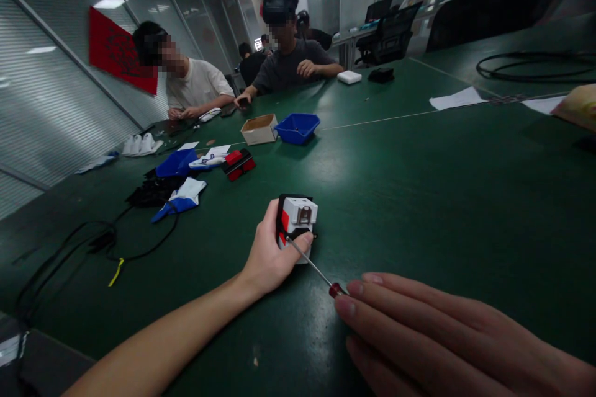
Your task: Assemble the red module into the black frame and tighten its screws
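Switch module (pixel 298 218), a small white block with red and black sides, stands on the green table (pixel 419 198) just below the middle of the frame. The left hand (pixel 270 254) is wrapped around it from the left, thumb pressed on its front face, so it is firmly held. A thin screwdriver (pixel 314 267) runs from the module's lower front down and right to a red handle end (pixel 336 289). The right hand (pixel 419 335), at lower right, lies nearly flat with fingers stretched out, fingertips just touching that handle rather than closed round it.

To drive the tip well, I judge the grip should close fully on the handle, the shaft stay in line with the screw, and the left hand keep the block from tilting.

Toward the upper middle, a blue tray (pixel 297 127) and a cardboard box (pixel 259 129) sit side by side; their contents cannot be made out.
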`<state>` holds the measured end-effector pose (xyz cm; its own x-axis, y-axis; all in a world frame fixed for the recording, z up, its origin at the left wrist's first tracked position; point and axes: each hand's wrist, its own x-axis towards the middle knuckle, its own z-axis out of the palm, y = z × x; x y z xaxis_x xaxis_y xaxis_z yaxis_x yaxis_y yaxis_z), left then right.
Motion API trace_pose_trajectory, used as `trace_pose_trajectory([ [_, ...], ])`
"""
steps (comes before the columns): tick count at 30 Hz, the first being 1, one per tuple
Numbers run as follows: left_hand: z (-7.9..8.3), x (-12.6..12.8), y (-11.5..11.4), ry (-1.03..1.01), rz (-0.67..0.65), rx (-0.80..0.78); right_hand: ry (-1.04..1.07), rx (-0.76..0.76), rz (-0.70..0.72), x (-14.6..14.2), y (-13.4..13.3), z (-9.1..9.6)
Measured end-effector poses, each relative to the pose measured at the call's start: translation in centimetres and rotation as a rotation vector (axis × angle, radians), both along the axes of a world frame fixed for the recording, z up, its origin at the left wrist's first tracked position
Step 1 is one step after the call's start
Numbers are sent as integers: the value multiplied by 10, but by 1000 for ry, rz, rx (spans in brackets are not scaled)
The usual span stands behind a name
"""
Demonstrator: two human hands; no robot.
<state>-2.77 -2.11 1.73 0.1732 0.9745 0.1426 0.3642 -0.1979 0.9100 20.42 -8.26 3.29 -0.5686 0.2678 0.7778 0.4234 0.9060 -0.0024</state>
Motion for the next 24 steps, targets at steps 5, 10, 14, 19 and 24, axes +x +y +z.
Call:
trace_pose_trajectory([
  [5,2,1,0,6,5,0,-13,49,7,2,-1,-3],
  [10,2,3,0,-6,14,-3,-21,46,12,3,0,-4],
  [14,2,3,1,12,9,22,-35,38,25,4,-1,-3],
  [19,3,3,0,16,10,31,-50,27,-19,5,-3,-5],
  [24,4,3,0,18,1,40,-68,70,-23,8,-5,-7],
])
